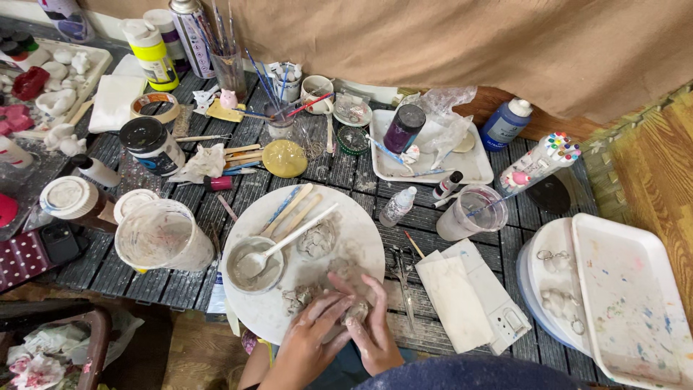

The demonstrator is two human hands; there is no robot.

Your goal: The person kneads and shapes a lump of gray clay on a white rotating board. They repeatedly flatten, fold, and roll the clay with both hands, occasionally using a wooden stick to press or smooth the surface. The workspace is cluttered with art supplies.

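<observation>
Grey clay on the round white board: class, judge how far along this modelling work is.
Done: grey slip is mixed in the small bowl, a white spoon resting in it. In hand: the left hand and right hand, both clay-smeared, press a grey clay lump on the round white board. Left: loose clay pieces lie unshaped.

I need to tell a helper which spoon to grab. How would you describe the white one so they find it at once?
Start at the round white board under the clay-smeared hands. At its left edge sits a small bowl of grey slip. The white spoon rests in it, unlike the flat wooden sticks alongside.
</observation>
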